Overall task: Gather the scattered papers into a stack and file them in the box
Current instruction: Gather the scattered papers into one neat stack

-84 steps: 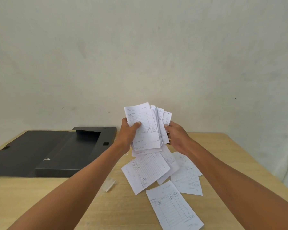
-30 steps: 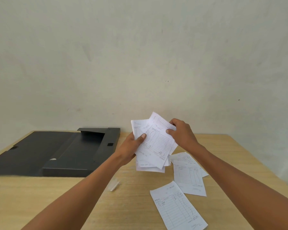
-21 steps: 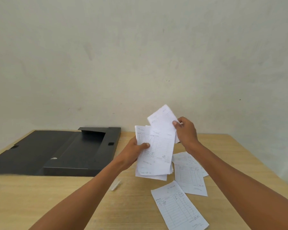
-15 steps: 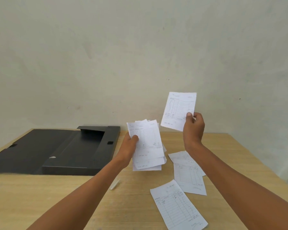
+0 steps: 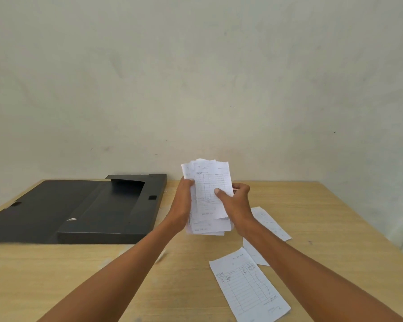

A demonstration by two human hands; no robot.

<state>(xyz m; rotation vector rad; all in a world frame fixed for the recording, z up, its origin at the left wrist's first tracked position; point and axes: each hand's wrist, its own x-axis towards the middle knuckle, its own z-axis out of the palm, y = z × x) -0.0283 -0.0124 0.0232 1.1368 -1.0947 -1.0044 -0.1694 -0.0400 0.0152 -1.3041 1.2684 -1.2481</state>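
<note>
Raised sheet (image 5: 213,189) rejoined stack (image 5: 207,225); hands together.

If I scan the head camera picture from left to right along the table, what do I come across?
Open black file box → left hand → held stack of papers → right hand → loose sheets on the table, the nearest one low in the picture.

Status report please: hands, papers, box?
Left hand and right hand both gripping paper stack above table. Loose sheets on the table near the right forearm. Black box open, nothing blocking it.
</note>
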